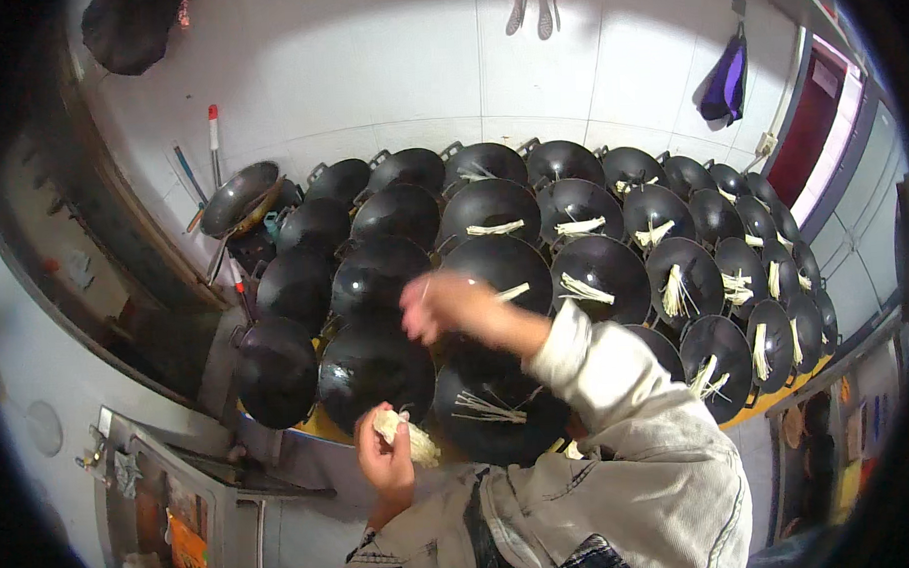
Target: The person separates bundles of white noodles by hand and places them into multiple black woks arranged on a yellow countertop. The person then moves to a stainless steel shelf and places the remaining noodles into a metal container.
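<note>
My left hand (384, 459) is closed around a bundle of pale, noodle-like strands (415, 439), held near the front edge of the table. Reaching out over rows of black woks, my right hand (449, 305) is blurred, so I cannot tell whether anything is between its fingers. It hides parts of the woks beneath it. Just left of it is a bare black wok (375, 268). A small bunch of strands (493, 409) lies spread in a front wok (505, 438), to the right of my left hand. More bunches (586, 288) lie in woks farther right.
The woks crowd a yellow-topped table (320, 424) against a white tiled wall (410, 75). A larger pan (241, 200) sits tilted at the back left. Slotted utensils (544, 18) and a purple bag (725, 83) hang on the wall. An open metal cabinet (177, 504) is at lower left.
</note>
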{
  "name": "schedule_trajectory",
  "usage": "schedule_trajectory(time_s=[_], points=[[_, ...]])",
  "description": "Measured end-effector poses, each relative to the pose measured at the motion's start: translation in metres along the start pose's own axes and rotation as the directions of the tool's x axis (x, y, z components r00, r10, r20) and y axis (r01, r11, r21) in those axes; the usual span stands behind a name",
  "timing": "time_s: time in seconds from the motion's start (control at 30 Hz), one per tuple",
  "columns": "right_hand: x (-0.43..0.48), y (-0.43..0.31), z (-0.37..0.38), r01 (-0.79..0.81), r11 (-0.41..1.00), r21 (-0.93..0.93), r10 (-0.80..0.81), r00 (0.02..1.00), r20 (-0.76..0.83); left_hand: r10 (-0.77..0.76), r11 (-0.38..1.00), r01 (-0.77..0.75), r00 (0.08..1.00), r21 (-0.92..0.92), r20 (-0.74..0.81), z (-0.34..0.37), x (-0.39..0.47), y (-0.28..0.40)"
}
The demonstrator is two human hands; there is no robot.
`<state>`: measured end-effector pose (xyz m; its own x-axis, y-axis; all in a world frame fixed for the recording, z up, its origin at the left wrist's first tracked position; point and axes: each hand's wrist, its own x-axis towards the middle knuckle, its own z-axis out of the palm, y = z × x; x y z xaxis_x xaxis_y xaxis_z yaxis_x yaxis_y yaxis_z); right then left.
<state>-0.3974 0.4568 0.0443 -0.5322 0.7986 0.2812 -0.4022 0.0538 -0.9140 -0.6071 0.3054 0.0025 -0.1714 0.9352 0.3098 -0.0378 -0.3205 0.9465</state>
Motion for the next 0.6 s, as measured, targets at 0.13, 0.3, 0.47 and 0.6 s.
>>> schedule_trajectory(time_s=[0.13,0.3,0.47,0.6], points=[[-0.06,0.009,0.107,0.078,0.831,-0.55,-0.153,0.984,-0.092,0.013,1.0,-0.014,0.996,0.006,0.093,0.012,0.007,-0.002],[-0.079,0.014,0.105,-0.07,0.813,-0.579,-0.142,0.94,-0.312,-0.031,0.994,0.01,0.979,0.105,0.203,0.02,0.004,-0.007],[-0.092,0.035,0.097,-0.128,0.918,-0.374,-0.02,0.93,-0.368,-0.004,0.996,-0.021,0.965,0.09,0.264,0.024,0.001,-0.009],[-0.09,0.051,0.098,-0.1,0.995,0.013,0.095,0.889,-0.448,-0.125,0.991,0.132,0.954,-0.008,0.271,0.021,0.0,-0.004]])
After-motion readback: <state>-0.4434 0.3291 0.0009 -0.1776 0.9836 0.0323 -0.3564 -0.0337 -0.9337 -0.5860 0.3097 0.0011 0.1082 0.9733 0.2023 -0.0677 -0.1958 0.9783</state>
